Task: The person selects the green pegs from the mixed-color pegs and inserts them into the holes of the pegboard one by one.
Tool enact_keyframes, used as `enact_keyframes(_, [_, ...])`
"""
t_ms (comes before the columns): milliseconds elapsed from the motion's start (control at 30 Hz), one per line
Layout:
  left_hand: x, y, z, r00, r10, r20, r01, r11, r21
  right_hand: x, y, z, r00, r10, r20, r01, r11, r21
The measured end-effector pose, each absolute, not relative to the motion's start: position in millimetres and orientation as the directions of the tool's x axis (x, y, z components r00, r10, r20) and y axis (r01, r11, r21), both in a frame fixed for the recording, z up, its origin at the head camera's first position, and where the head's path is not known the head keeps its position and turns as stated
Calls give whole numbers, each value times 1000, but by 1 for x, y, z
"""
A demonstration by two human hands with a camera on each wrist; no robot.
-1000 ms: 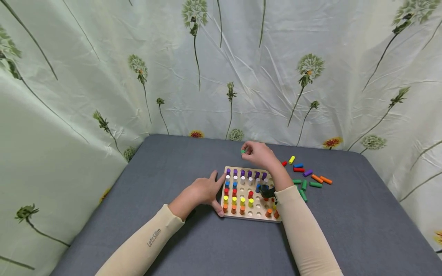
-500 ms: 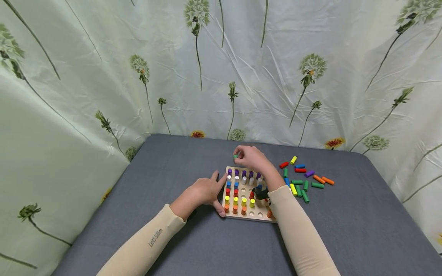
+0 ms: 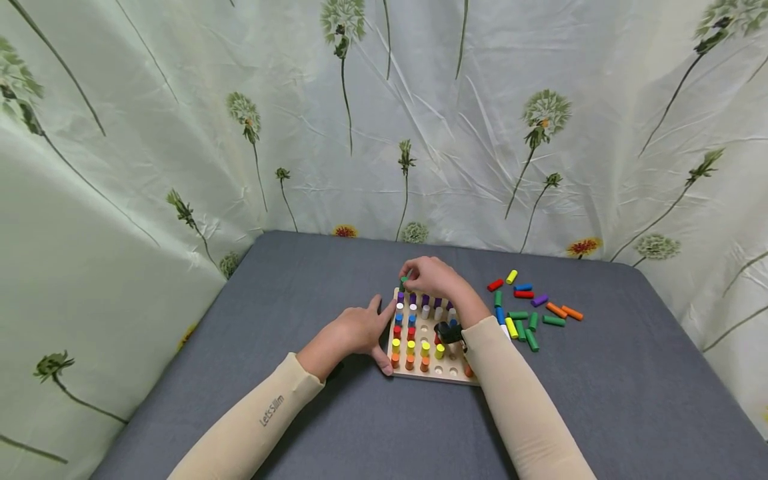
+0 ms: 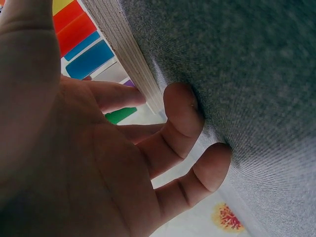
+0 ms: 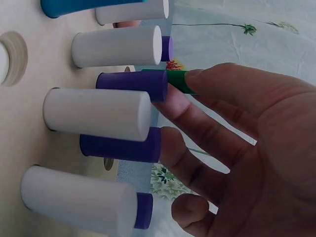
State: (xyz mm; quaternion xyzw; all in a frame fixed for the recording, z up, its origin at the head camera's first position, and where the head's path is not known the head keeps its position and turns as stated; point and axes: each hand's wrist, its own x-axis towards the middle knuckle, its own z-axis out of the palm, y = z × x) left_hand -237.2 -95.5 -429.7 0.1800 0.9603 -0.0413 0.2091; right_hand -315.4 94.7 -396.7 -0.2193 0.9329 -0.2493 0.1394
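A light wooden pegboard (image 3: 447, 379) lies on the table, with rows of purple, white, blue, red, yellow and orange pegs upright in it. My left hand (image 3: 357, 330) rests against its left side, thumb near the front corner and fingers spread. In the left wrist view the fingertips lie by the board's wooden edge (image 4: 126, 47). My right hand (image 3: 435, 277) reaches over the board and pinches a green peg (image 3: 404, 283) at the far left corner, beyond the purple row. In the right wrist view a purple peg (image 5: 131, 85) partly hides the green peg (image 5: 180, 81); its lower end is hidden.
Loose pegs lie right of the board, among them green pegs (image 3: 553, 321), orange pegs (image 3: 573, 313), a purple peg (image 3: 540, 301) and a yellow peg (image 3: 512, 277). A flower-printed cloth (image 3: 288, 100) hangs behind the grey table (image 3: 288, 280).
My right hand has moved left and down with the green peg, from above the far side to the board's far left corner. The left hand stays at the board's left side.
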Motion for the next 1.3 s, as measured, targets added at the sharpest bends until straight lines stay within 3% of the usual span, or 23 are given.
enact_keyframes(633, [-238, -95, -431, -847, 343, -407, 383, 924, -19, -320, 88, -402, -852, -475, -221, -340, 822, -456])
enact_keyframes(1300, [-236, -96, -429, -847, 333, -414, 368, 930, -4, -316, 99, -394, -867, -472, -160, -313, 766, -562])
